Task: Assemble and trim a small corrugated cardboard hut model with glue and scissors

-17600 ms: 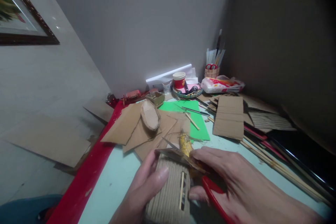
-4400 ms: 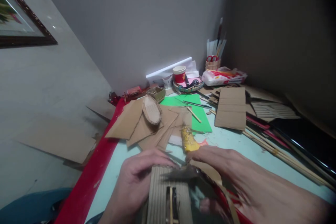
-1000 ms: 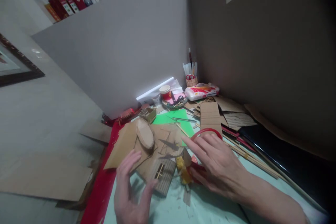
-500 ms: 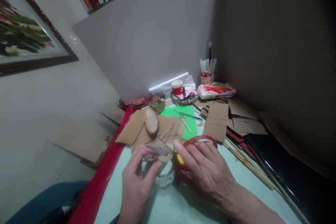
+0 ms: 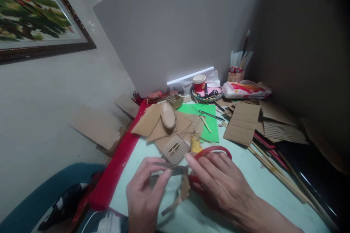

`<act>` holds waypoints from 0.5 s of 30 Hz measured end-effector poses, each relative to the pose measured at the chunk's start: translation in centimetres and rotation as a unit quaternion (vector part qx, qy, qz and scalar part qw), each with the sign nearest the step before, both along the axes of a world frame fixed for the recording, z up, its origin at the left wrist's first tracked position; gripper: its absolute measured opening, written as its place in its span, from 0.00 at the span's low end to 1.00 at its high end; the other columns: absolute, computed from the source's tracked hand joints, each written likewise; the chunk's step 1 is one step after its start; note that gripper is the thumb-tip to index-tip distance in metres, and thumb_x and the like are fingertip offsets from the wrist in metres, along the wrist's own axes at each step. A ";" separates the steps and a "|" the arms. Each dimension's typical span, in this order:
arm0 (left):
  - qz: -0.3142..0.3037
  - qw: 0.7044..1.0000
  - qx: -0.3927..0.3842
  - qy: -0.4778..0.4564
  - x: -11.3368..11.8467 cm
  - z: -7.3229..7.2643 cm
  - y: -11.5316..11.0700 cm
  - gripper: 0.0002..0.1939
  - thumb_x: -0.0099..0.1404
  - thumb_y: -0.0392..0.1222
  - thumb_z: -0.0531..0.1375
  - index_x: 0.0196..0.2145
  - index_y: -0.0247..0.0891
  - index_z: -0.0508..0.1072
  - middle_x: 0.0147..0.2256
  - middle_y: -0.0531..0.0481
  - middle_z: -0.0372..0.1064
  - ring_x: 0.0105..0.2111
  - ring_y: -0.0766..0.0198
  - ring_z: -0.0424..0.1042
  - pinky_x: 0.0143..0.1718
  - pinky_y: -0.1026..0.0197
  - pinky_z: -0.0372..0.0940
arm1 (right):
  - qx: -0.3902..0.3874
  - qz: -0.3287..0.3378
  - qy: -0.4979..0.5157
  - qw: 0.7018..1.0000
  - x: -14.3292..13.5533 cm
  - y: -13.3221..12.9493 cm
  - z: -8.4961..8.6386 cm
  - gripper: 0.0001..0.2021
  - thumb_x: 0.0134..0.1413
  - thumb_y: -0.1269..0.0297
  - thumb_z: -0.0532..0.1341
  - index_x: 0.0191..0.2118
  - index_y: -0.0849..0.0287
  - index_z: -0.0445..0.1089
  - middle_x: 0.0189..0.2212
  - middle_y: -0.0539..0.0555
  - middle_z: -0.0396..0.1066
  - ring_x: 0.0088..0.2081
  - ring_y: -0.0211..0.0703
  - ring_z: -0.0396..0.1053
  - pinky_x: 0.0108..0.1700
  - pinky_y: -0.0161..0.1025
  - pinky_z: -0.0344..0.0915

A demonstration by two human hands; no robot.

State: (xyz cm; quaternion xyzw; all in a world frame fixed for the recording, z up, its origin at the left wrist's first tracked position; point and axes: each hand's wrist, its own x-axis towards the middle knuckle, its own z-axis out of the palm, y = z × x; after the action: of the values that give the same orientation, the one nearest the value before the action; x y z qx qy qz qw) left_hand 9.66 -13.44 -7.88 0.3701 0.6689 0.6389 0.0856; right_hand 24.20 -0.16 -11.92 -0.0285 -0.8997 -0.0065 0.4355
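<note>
My right hand (image 5: 218, 178) is closed around the red handles of a pair of scissors (image 5: 216, 148), whose dark blades point left toward my left hand. Thumb and fingers of my left hand (image 5: 149, 182) are pinched at the blade end; what exactly they hold is blurred. A bent strip of brown cardboard (image 5: 184, 189) hangs between the hands, below the blades. Just beyond them lies a corrugated cardboard square (image 5: 175, 150) with a small window-like cut-out. Beside it stands a yellow object (image 5: 195, 142), partly behind the scissors.
An oval cardboard piece (image 5: 168, 115) rests on flat cardboard. Farther back are a green sheet (image 5: 214, 131), a small box (image 5: 174, 100) and a tray with a red cup (image 5: 199, 84). Cardboard (image 5: 242, 123), long sticks (image 5: 279, 173) and a black glossy object (image 5: 308, 174) lie at right.
The view has shifted, so the table appears farther left and more cardboard shows. The strip now hangs lower between my hands, and the corrugated square and yellow object show more clearly.
</note>
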 end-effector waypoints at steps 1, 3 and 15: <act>0.000 1.000 0.001 -0.007 -0.1 -0.2 -0.1 0.08 0.62 0.38 0.67 0.26 0.45 0.80 0.33 0.51 0.76 0.38 0.60 0.74 0.41 0.64 0.67 | 0.004 0.000 -0.003 1.000 0.0 -0.1 -0.1 0.27 0.66 0.78 0.54 0.69 0.73 0.57 0.41 0.61 0.73 0.41 0.56 0.62 0.44 0.50 0.57; -0.002 1.000 0.006 -0.028 -0.5 -0.6 -0.1 0.07 0.63 0.38 0.67 0.26 0.44 0.80 0.33 0.51 0.76 0.38 0.61 0.74 0.40 0.65 0.68 | 0.012 -0.004 -0.010 1.000 -0.2 -0.1 -0.3 0.27 0.65 0.78 0.55 0.69 0.72 0.58 0.42 0.62 0.74 0.41 0.57 0.63 0.45 0.50 0.58; -0.006 0.992 -0.017 -0.123 -3.8 -2.5 0.2 0.06 0.64 0.40 0.66 0.28 0.43 0.78 0.34 0.54 0.75 0.36 0.64 0.73 0.39 0.68 0.69 | 0.011 -0.056 -0.049 0.997 -1.8 -0.1 -0.7 0.22 0.70 0.73 0.53 0.66 0.72 0.60 0.37 0.58 0.74 0.36 0.51 0.66 0.41 0.46 0.62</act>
State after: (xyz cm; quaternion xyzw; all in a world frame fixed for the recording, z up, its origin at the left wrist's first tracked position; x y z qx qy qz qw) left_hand 5.86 -13.21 -10.40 0.2914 0.6621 0.6673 0.1772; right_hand 22.39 -0.27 -12.59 -0.0742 -0.9170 -0.0422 0.3897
